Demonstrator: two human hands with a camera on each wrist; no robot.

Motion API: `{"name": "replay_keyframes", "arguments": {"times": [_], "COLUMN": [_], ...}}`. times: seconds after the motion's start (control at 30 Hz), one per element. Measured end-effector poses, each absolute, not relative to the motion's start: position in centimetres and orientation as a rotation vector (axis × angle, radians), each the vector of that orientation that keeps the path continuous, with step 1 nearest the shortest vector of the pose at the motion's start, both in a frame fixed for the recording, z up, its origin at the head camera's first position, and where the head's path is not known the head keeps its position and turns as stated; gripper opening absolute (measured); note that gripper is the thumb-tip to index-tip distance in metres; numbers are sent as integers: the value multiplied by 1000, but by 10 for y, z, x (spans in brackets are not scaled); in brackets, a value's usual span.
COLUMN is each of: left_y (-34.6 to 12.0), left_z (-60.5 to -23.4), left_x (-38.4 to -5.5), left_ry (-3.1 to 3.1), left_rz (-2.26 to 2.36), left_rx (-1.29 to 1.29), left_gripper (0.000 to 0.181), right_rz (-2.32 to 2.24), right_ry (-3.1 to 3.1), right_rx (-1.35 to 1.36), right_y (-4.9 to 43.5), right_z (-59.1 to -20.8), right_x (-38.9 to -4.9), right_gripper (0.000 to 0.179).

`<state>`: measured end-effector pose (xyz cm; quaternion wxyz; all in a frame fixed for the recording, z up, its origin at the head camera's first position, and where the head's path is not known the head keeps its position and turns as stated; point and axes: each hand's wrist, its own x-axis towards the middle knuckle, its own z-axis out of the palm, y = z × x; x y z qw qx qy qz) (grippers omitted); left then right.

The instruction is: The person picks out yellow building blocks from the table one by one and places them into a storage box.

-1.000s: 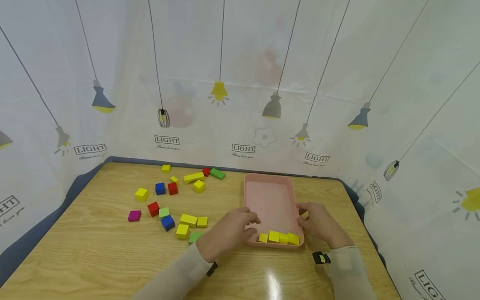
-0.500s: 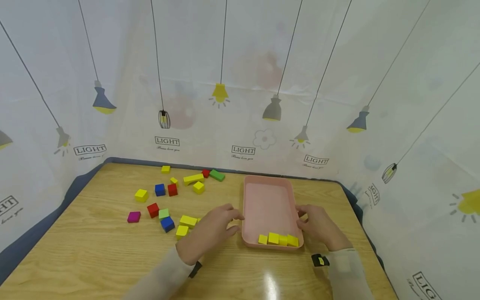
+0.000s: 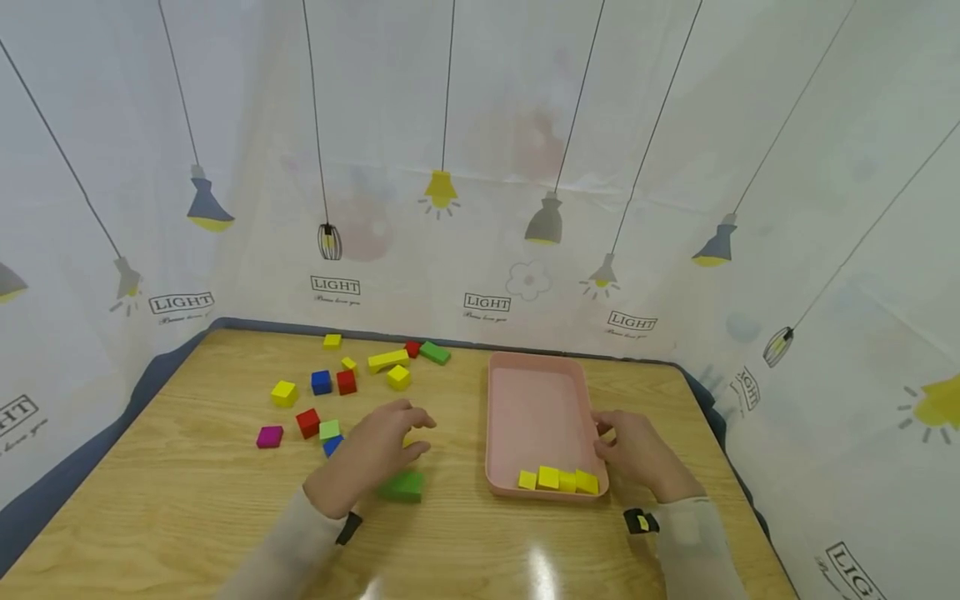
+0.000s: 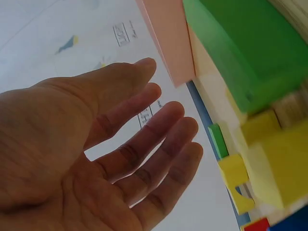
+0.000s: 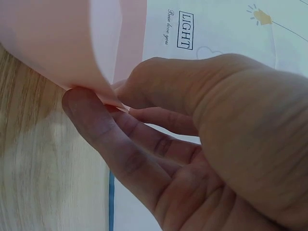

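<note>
My left hand (image 3: 371, 454) is held over the loose blocks left of the tray, with fingers loosely bent and nothing in them. A green block (image 3: 402, 487) lies just beside it on the near side; in the left wrist view a yellow block (image 4: 279, 168) shows near that green block (image 4: 255, 48). On the right, my right hand (image 3: 637, 454) pinches the side wall of a pink tray (image 3: 491, 425), thumb inside and fingers outside in the right wrist view. Several yellow blocks (image 3: 548, 477) stand in a row along the tray's near end.
Scattered over the wooden table (image 3: 187, 508) are more blocks: a magenta block (image 3: 270, 437), a red block (image 3: 308, 423), a blue block (image 3: 321, 382), a long yellow block (image 3: 388, 360) and a green block (image 3: 435, 352) at the back. A printed curtain (image 3: 480, 242) surrounds the table.
My left hand has moved left, from over the tray's near left corner to above the loose blocks, uncovering the near green block. The right hand has stayed at the tray's side.
</note>
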<state>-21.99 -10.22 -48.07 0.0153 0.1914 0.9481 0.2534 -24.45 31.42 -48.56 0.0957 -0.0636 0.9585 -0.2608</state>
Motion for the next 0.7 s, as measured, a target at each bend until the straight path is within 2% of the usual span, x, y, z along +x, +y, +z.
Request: {"name": "replay_keyframes", "arguments": {"times": [0.37,0.7], "left_y": [-133,-138], "left_z": [-477,-479], "left_x": [-226,-228], "left_ry": [2905,2830], "left_rz": [648,652], "left_rx": [416,393], "left_gripper": [33,28], "right_rz": [-747,-730], "right_ry": [2850,2865], "right_rx": [-166,-172], "right_y": [314,316], "right_z": [-488,-489], "right_x": [-246,-245], "right_gripper": [55,55]}}
